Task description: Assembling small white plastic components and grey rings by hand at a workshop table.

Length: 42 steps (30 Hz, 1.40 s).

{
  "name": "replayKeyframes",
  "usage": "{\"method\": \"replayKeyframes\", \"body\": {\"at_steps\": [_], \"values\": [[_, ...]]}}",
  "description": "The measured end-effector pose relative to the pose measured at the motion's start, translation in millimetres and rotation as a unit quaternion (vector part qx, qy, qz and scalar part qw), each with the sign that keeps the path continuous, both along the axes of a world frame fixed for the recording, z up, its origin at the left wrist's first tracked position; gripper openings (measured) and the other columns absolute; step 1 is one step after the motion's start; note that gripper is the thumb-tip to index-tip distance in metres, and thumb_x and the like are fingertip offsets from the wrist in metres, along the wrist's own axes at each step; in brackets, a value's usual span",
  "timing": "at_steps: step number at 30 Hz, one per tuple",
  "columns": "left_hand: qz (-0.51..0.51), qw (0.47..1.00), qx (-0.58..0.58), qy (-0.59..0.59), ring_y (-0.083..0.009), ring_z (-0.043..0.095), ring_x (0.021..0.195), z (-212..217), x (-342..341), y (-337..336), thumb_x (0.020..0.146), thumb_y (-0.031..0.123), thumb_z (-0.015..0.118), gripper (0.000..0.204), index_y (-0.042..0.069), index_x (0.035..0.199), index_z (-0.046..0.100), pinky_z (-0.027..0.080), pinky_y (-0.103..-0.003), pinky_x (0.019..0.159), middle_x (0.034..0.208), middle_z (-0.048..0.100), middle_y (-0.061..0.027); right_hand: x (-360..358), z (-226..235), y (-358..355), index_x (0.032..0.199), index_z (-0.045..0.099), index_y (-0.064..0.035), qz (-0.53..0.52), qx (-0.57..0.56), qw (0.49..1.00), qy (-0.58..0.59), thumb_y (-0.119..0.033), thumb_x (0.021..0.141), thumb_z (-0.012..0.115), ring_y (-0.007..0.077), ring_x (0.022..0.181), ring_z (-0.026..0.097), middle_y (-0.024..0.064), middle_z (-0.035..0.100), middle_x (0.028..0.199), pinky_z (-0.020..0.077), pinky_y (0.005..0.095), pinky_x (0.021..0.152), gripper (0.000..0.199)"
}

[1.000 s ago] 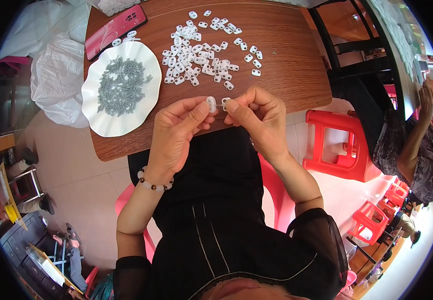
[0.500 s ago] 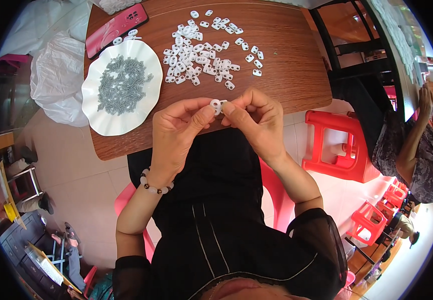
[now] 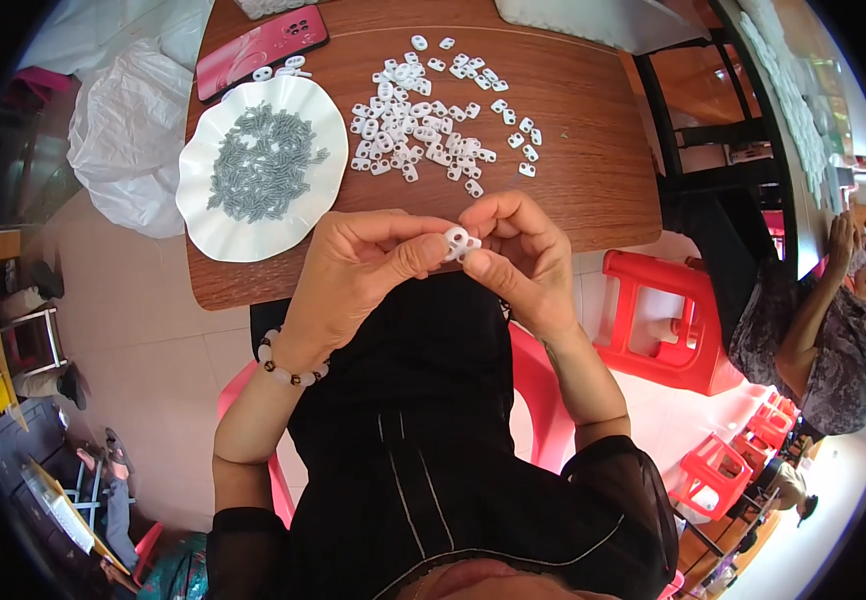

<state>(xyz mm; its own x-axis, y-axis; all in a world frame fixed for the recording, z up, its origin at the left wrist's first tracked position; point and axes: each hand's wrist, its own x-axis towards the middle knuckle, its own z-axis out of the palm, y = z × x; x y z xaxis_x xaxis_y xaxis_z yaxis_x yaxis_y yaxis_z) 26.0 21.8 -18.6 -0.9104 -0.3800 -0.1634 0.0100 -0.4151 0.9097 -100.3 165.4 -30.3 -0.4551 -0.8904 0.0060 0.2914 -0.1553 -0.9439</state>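
In front of my body, above the table's near edge, my left hand point(image 3: 358, 265) pinches a small white oval plastic piece with holes point(image 3: 457, 238) between thumb and forefinger. My right hand point(image 3: 525, 262) meets it from the other side, thumb and curled fingers closed at a second white piece point(image 3: 472, 246) set against the first. Fingertips partly cover both pieces, so how they join is hidden. Beyond my hands lies a loose pile of similar white two-holed pieces point(image 3: 423, 125). To the left, a white wavy-rimmed plate point(image 3: 328, 165) holds many small grey springs point(image 3: 265, 165).
The brown wooden table point(image 3: 578, 140) carries a pink phone point(image 3: 263, 50) behind the plate. A white plastic bag point(image 3: 128, 145) hangs at the left. Red stools point(image 3: 668, 325) stand on the right, near a seated person point(image 3: 813, 340).
My view has shifted a little, so the table items sit farther right. The two white pieces have turned between my fingers, and my right forefinger has lifted away slightly.
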Motion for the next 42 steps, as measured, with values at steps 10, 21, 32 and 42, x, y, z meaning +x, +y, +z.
{"method": "replayKeyframes", "body": {"at_steps": [10,21,32,42], "values": [[-0.058,0.998,0.002,-0.003,-0.0080,0.057,0.066,2.2,0.6,-8.1,0.085,0.018,0.069,0.021,-0.002,0.094,0.071,0.047,-0.021,0.062,0.074,0.067,-0.0057,-0.6,-2.0,-1.5,0.124,0.055,-0.0009,0.031,-0.025,0.997,0.069,-0.006,0.085,0.067,0.0094,0.084,0.056,0.0033,0.056,0.097,0.0462,0.0224,0.076,0.042],[-0.079,0.997,0.005,-0.015,-0.0075,0.057,0.063,8.4,-3.3,-11.2,0.086,0.016,0.068,0.020,-0.003,0.089,0.071,0.047,-0.021,0.059,0.072,0.067,-0.0067,-4.5,-4.1,-1.0,0.116,0.063,-0.0017,0.029,-0.030,0.990,0.138,-0.013,0.084,0.069,0.0124,0.091,0.053,0.0065,0.057,0.104,0.0456,0.0232,0.073,0.035],[-0.077,0.997,0.009,-0.016,-0.0068,0.057,0.062,7.7,-4.2,-8.8,0.087,0.015,0.067,0.019,-0.003,0.089,0.071,0.047,-0.020,0.057,0.071,0.066,-0.0060,-6.8,-7.9,-3.7,0.117,0.062,-0.0004,0.024,-0.051,0.980,0.189,-0.018,0.084,0.068,0.0196,0.102,0.052,0.0108,0.061,0.114,0.0446,0.0306,0.085,0.038],[-0.084,0.996,-0.021,-0.019,-0.0058,0.056,0.061,14.1,-3.5,-8.7,0.087,0.014,0.066,0.018,-0.004,0.085,0.070,0.046,-0.019,0.056,0.068,0.064,-0.0044,-6.5,-7.0,-3.5,0.118,0.062,-0.0008,0.038,-0.045,0.980,0.189,-0.024,0.083,0.068,0.0202,0.100,0.054,0.0120,0.063,0.115,0.0404,0.0337,0.090,0.042]]}}
